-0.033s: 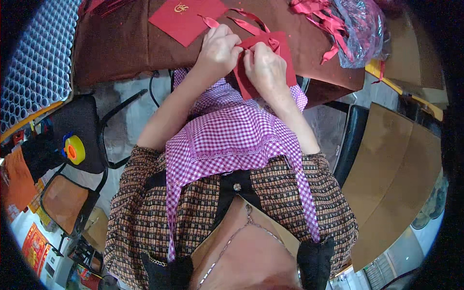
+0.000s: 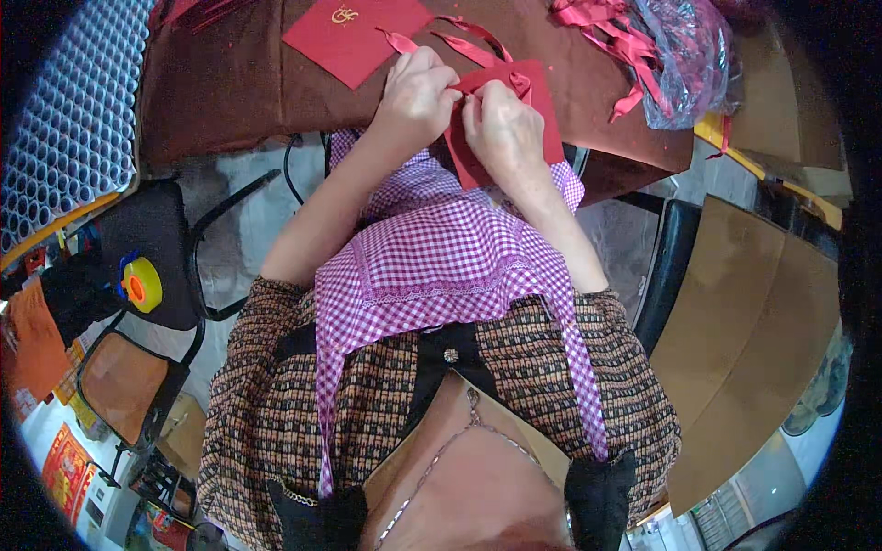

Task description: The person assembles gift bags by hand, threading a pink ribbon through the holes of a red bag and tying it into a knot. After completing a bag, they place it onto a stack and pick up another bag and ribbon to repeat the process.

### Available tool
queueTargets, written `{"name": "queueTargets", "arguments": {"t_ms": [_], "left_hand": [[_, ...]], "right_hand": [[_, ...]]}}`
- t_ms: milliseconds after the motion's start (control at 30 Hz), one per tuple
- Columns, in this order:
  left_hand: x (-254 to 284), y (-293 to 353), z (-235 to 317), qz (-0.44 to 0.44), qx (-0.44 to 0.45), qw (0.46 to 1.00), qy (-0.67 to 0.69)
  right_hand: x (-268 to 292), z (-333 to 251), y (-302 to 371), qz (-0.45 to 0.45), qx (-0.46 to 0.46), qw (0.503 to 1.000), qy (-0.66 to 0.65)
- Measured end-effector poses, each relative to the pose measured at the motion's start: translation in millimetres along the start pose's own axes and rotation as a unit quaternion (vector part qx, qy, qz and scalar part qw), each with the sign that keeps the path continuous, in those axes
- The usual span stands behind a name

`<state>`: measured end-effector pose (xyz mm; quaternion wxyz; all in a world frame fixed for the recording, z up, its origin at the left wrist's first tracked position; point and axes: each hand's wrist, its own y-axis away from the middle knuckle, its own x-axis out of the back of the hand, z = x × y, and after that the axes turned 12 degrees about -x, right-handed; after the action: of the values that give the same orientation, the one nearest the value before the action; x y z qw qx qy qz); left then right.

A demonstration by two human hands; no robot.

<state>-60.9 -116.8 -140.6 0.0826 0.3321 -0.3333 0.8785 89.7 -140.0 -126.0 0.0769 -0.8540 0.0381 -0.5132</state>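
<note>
A red card (image 2: pixel 464 168) with a red ribbon (image 2: pixel 520 84) on its upper part lies at the table's near edge, partly over my checked apron. My left hand (image 2: pixel 418 95) is closed at the card's upper left, its fingertips pinching a red ribbon. On top of the card, my right hand (image 2: pixel 505 129) is pinched too, close to the left fingertips, on the same ribbon. The fingers hide most of the stretch between them. Beyond my left hand rests another red card (image 2: pixel 344 41), with a gold emblem and a ribbon end beside it.
A brown cloth (image 2: pixel 220 101) covers the table. At the far right sits a clear plastic bag (image 2: pixel 689 83) with loose red ribbons (image 2: pixel 611 32). Many white tubes stand in rows (image 2: pixel 64 138) at the left. A chair (image 2: pixel 152 248) holds a tape roll (image 2: pixel 142 285); cardboard (image 2: pixel 744 340) is on my right.
</note>
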Motion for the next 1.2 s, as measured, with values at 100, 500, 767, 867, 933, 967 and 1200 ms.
{"name": "queueTargets", "arguments": {"t_ms": [100, 500, 767, 867, 933, 967, 1200], "left_hand": [[-2.5, 1.1, 1.1, 0.016, -0.021, 1.0, 0.001], [1.7, 1.0, -6.4, -0.01, 0.017, 1.0, 0.011], [12.8, -27.2, -11.2, -0.143, 0.032, 0.989, -0.02], [15.0, -32.0, -15.0, -0.197, 0.067, 0.978, 0.007], [17.3, -34.6, -14.7, -0.197, 0.068, 0.977, 0.041], [18.9, -34.8, -13.6, -0.211, 0.117, 0.967, 0.082], [17.4, -28.5, -20.8, -0.199, 0.155, 0.951, 0.179]], "right_hand": [[-0.8, -2.1, -0.2, 0.002, -0.004, 1.0, -0.001], [-4.7, 2.3, -3.3, -0.031, -0.083, 0.993, -0.074], [-5.4, 1.2, -4.0, -0.02, -0.074, 0.996, -0.037], [-2.3, -0.7, -3.4, -0.028, -0.075, 0.996, -0.036], [-2.7, 0.8, -2.3, -0.019, -0.058, 0.998, -0.029], [-2.4, 0.9, -1.8, -0.018, -0.059, 0.998, -0.029], [-1.8, -1.5, 1.5, -0.004, -0.04, 0.999, -0.016]]}}
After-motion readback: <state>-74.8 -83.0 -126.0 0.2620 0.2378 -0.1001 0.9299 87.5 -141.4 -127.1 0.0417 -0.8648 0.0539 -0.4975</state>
